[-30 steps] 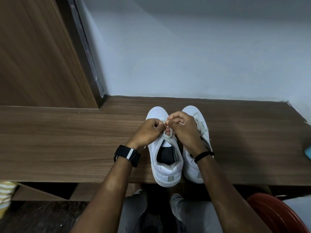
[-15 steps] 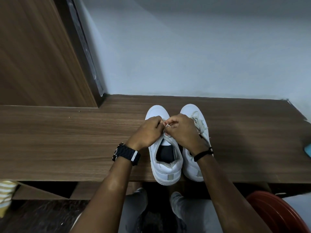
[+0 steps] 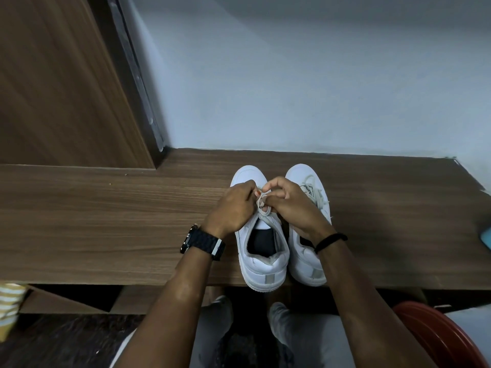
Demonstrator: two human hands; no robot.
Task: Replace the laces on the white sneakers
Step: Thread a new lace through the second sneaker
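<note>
Two white sneakers stand side by side on a wooden bench [image 3: 106,229], toes toward the wall. Over the left sneaker [image 3: 261,264], my left hand [image 3: 233,208] and my right hand [image 3: 289,203] meet above its tongue. Both pinch the pale lace [image 3: 261,205], which loops between my fingertips. The right sneaker [image 3: 308,261] is partly covered by my right wrist; its own lace [image 3: 314,191] lies loosely tied over the tongue.
A wooden cabinet side [image 3: 58,88] rises at the back left and a pale wall [image 3: 305,75] runs behind the bench. A red round object [image 3: 438,338] sits at lower right, a turquoise thing [image 3: 486,236] at the right edge, striped cloth [image 3: 9,306] at lower left.
My hands have stayed over the left sneaker, working the lace; my fingers shifted slightly and the lace loop between them changed shape. The sneakers have not moved.
</note>
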